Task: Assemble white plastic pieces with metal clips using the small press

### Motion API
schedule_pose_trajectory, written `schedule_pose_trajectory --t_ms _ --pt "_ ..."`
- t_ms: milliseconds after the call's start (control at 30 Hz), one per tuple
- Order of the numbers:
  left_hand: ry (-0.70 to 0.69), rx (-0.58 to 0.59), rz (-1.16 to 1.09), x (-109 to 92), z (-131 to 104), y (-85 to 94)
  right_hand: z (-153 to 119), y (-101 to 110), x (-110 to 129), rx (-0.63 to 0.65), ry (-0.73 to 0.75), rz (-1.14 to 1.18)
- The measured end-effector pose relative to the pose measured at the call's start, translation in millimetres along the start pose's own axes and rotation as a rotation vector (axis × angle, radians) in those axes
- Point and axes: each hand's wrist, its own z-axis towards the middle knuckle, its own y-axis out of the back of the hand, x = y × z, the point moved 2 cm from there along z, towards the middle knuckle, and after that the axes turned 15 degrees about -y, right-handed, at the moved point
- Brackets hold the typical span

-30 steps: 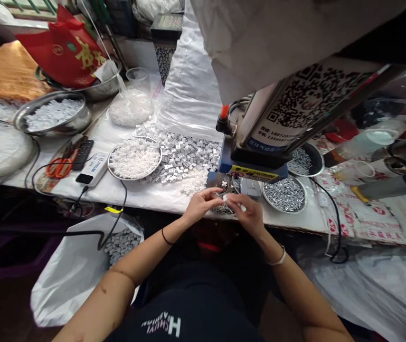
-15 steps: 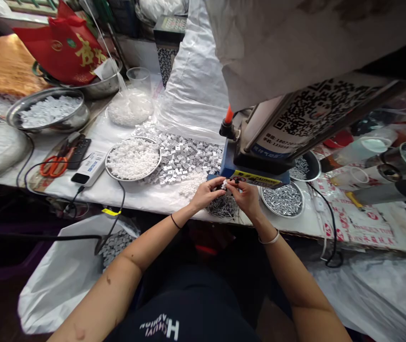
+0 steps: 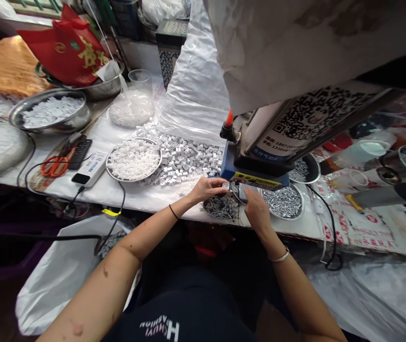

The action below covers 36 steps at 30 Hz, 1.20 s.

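Observation:
My left hand [image 3: 208, 188] pinches a small square plastic piece [image 3: 226, 186], pale grey or white, between thumb and fingers at the front of the blue-based press [image 3: 256, 178]. My right hand [image 3: 259, 211] is curled, its fingertips against a grey metal block [image 3: 248, 194] under the press's yellow caution label. What its fingers hold, if anything, is hidden. A curved tube or wire runs between both hands. Just below the left hand lies a heap of small dark metal screws or pins [image 3: 222, 207]. To the right stands a bowl of shiny metal pins [image 3: 283, 202].
A bowl of small white parts [image 3: 134, 160] stands left, beside a pile of grey-white square pieces [image 3: 188, 156]. Farther left lie orange scissors [image 3: 56, 166] and a white power strip [image 3: 89, 170]. A second bowl of metal parts [image 3: 304, 168] sits behind the pins.
My hands have moved apart; they were together over a small white piece. The right has shifted right and down to the grey block, which now shows at the press front.

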Motion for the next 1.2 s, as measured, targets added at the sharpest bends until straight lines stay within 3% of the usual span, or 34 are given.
schedule_pose_trajectory --t_ms 100,200,300,433,567,767,900,1033,1100,1200 --pt "0.0 0.01 -0.002 1 2 0.7 -19 -22 -23 0.036 0.031 -0.121" --pt "-0.017 0.041 -0.028 -4 4 2.5 -22 -27 -34 0.049 0.069 -0.128" --pt "-0.026 0.055 -0.054 -8 6 5.1 -11 -10 -47 -0.006 0.05 -0.037" --pt "0.095 -0.041 -0.307 7 6 2.0 2 22 -82 -0.227 -0.174 -0.15" --pt "0.207 -0.125 -0.538 27 1 -6.3 1 22 -108 -0.175 -0.312 -0.241" --pt "0.154 -0.105 -0.314 21 -2 -7.3 3 19 -108 -0.126 -0.49 -0.238" --pt "0.115 -0.078 -0.213 11 3 -7.6 8 26 -103 -0.03 -0.472 -0.297" --pt "0.096 -0.061 -0.204 9 2 -9.7 8 31 -107 -0.064 -0.457 -0.306" --pt "0.08 -0.11 -0.219 12 -1 -11.4 6 34 -108 -0.128 -0.462 -0.205" --pt "0.057 -0.207 -0.305 18 -6 -15.3 0 38 -105 -0.212 -0.532 0.148"
